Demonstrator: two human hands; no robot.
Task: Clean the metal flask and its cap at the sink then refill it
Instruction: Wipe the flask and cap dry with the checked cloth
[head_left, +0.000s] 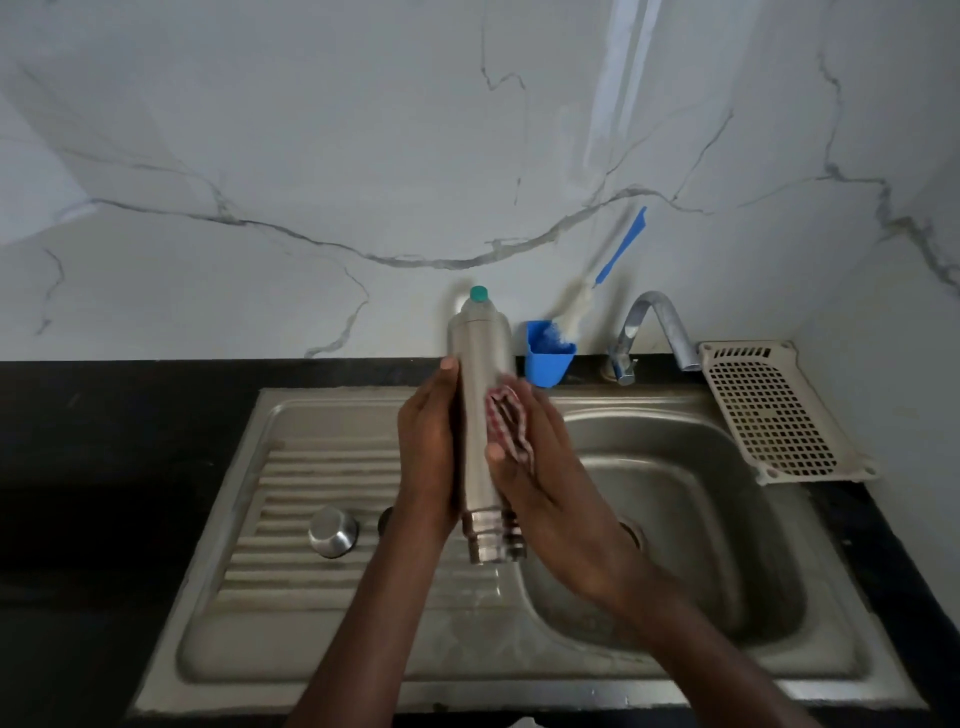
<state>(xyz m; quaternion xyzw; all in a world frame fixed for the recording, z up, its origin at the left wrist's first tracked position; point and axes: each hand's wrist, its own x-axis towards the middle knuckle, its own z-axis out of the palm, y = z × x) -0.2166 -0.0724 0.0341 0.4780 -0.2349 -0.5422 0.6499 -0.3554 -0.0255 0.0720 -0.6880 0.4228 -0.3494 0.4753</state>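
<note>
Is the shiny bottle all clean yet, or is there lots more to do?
Partly done. The metal cup-shaped cap is off and sits on the sink's ribbed drainboard. Right now the left hand holds the flask over the sink while the right hand rubs it with a checked cloth. The tap isn't running, so refilling, and perhaps a rinse, are left.

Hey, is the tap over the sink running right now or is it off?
Off, as far as the view shows: no stream falls from the curved metal tap spout into the steel sink basin.
</note>
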